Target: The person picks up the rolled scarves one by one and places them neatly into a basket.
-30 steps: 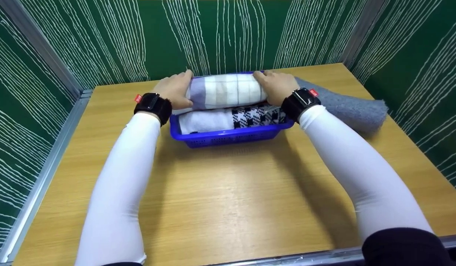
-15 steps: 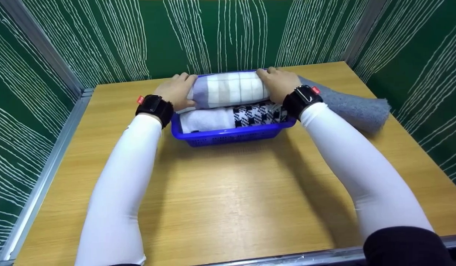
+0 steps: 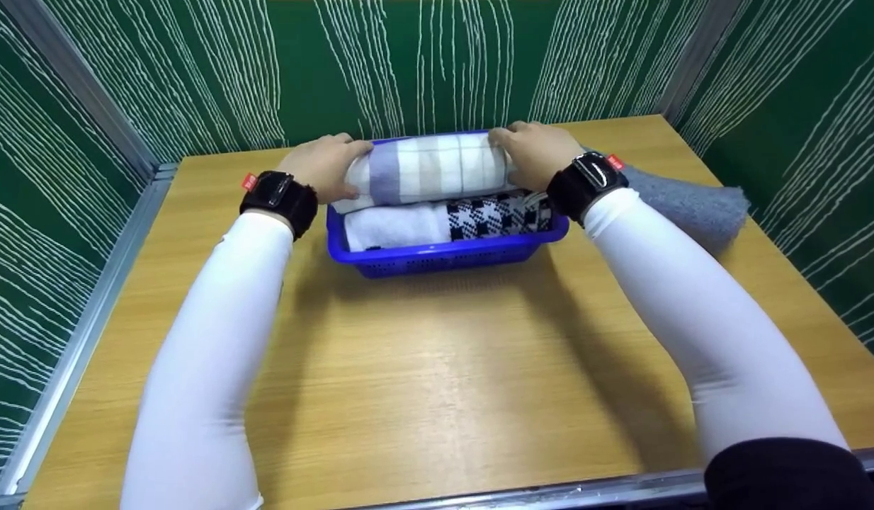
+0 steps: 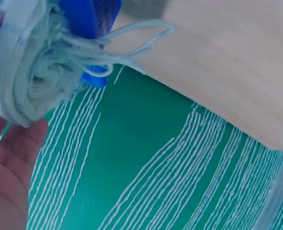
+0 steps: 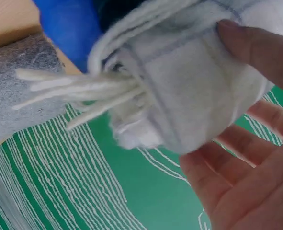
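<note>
A rolled plaid scarf [image 3: 433, 166], white with beige and lilac bands, lies along the back of the blue basket [image 3: 437, 253]. My left hand [image 3: 324, 166] holds its left end, the thumb on the near side and fingers over the far side. At the other end my right hand [image 3: 540, 152] grips the roll between thumb and fingers. White fringe [image 5: 79, 91] sticks out of that end in the right wrist view; the left wrist view shows the coiled end [image 4: 55, 79] with loose strands. In front of the roll sit a white fluffy cloth [image 3: 396, 227] and a black-and-white houndstooth cloth [image 3: 497, 216].
A grey rolled cloth [image 3: 692, 205] lies on the wooden table [image 3: 437, 368] right of the basket, partly behind my right wrist. Green panels [image 3: 458, 71] with white wavy lines rise along the back and both sides. A metal rail [image 3: 550, 494] edges the table's front.
My left hand has slid a little left, towards the roll's end, uncovering more of the scarf. The right hand has shifted slightly up and back. The basket stays nearly in place.
</note>
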`<action>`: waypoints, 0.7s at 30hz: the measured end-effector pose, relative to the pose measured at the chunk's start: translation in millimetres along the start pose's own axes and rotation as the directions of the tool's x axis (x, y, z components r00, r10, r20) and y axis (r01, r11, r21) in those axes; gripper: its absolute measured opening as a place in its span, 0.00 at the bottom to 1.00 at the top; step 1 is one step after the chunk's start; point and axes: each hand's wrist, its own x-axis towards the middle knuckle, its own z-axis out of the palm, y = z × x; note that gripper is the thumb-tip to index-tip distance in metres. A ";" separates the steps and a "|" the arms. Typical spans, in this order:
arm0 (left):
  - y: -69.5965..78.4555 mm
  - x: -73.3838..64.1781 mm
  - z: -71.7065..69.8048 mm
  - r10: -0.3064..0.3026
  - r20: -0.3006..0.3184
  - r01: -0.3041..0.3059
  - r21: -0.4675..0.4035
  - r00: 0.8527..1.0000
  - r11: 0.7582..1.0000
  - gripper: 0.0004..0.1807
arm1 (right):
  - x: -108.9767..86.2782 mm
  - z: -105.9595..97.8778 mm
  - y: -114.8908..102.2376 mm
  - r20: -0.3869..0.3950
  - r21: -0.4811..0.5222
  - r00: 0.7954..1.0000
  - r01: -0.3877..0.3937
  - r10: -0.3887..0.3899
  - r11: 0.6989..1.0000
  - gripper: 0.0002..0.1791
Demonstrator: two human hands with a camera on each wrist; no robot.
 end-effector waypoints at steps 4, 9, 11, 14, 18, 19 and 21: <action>0.3 2.2 4.7 0.002 -0.012 -0.002 0.001 1.000 1.000 0.39 | 0.3 3.4 4.0 -0.009 0.024 1.000 -0.004 0.005 1.000 0.34; 2.0 6.5 10.5 -0.021 0.013 0.022 -0.032 1.000 0.999 0.38 | 2.6 12.0 8.3 -0.007 0.060 1.000 -0.018 0.019 0.998 0.33; 2.0 8.3 12.4 -0.034 0.024 0.035 -0.047 0.999 0.998 0.38 | 4.4 14.7 9.6 0.001 0.064 1.000 -0.024 0.024 0.998 0.33; 0.9 10.7 15.2 -0.047 0.031 0.049 -0.059 0.998 0.997 0.39 | 6.7 17.1 10.6 0.007 0.056 1.000 -0.021 0.021 0.998 0.32; 0.2 13.5 18.7 -0.051 0.032 0.053 -0.077 0.998 0.996 0.37 | 6.4 17.6 9.8 0.006 0.042 1.000 -0.014 0.014 0.999 0.30; 0.1 14.0 19.4 -0.049 0.033 0.052 -0.079 0.998 0.996 0.37 | 5.9 17.5 9.4 0.007 0.040 1.000 -0.015 0.014 0.999 0.30; 0.0 14.8 19.8 -0.046 0.033 0.049 -0.085 0.998 0.995 0.37 | 5.1 17.5 9.2 0.011 0.040 1.000 -0.018 0.018 0.999 0.29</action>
